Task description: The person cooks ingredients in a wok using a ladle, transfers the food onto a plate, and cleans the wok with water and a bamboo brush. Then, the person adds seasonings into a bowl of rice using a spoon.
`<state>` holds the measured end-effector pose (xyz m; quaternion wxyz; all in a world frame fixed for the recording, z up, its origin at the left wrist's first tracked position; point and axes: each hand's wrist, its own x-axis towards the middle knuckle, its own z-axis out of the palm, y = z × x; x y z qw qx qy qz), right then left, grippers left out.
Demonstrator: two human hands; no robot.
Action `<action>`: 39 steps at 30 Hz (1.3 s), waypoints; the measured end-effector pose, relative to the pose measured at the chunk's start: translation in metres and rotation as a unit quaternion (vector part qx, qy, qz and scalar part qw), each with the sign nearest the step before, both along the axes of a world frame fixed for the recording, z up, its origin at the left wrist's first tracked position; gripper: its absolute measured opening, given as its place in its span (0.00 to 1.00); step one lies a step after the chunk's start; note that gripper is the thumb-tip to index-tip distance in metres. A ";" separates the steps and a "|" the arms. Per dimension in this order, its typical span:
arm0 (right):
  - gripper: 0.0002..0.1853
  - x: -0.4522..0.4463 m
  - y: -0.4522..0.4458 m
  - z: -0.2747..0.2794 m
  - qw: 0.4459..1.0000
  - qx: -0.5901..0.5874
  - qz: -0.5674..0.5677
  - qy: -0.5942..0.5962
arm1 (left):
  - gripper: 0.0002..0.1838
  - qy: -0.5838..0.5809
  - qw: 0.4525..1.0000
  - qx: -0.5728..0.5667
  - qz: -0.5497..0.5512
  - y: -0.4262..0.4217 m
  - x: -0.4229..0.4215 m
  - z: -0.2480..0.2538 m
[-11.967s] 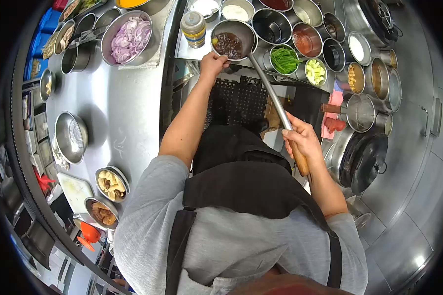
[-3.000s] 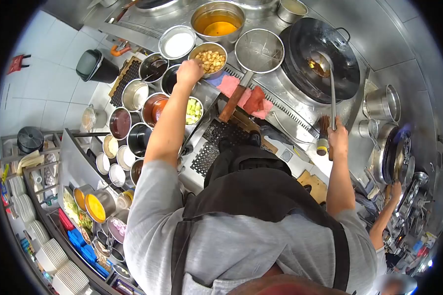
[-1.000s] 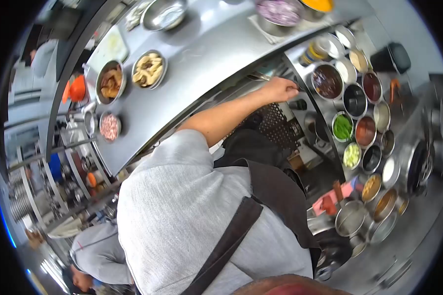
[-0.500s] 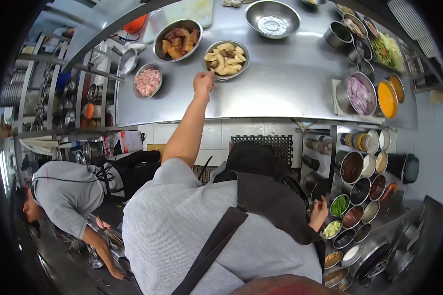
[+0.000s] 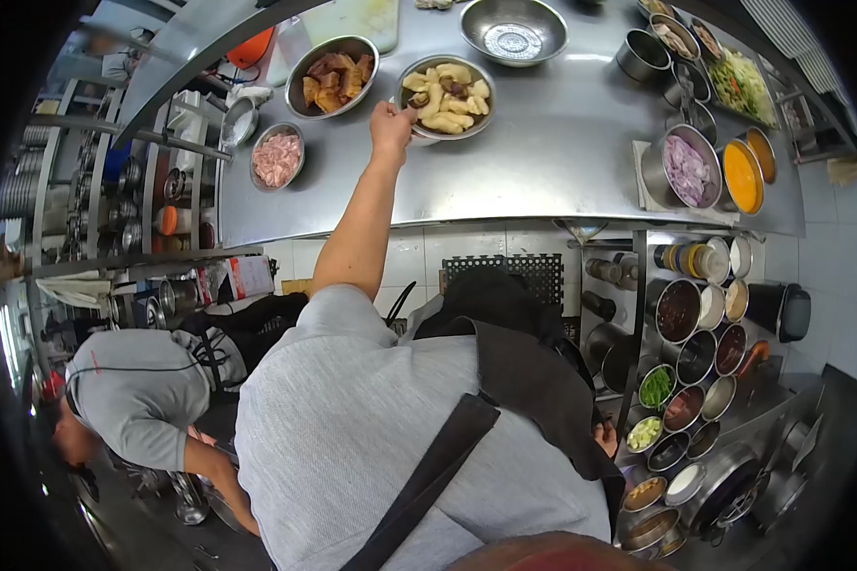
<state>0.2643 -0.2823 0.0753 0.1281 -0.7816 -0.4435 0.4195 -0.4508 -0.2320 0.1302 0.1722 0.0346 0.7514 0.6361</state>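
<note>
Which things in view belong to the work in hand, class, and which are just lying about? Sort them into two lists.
In hand, judging by the grip:
- left hand, at the rim
- serving-size metal bowl
- pale yellow pieces inside

Apparently lying about:
- browned chunks in their bowl
- pink pieces
- empty bowl
- sliced purple onion
- cutting board

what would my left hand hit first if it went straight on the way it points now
Most likely the bowl of yellow pieces: your left hand looks to have its fingers at the rim, though depth is hard to judge.
</note>
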 end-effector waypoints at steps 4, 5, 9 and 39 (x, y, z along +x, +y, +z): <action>0.16 0.011 -0.032 0.006 0.999 0.042 0.004 -0.031 | 0.11 0.023 0.990 0.037 -0.138 0.029 0.033 0.013; 0.16 0.020 -0.037 0.001 0.998 0.046 -0.009 -0.049 | 0.11 0.046 0.978 0.056 -0.196 0.046 0.051 0.013; 0.17 0.019 -0.074 0.035 0.967 0.178 -0.173 -0.053 | 0.10 0.029 0.901 0.051 -0.429 0.098 0.156 0.030; 0.26 -0.113 -0.498 0.056 0.660 0.036 -0.721 -0.209 | 0.10 0.402 -0.015 0.449 -0.798 -0.305 1.016 0.020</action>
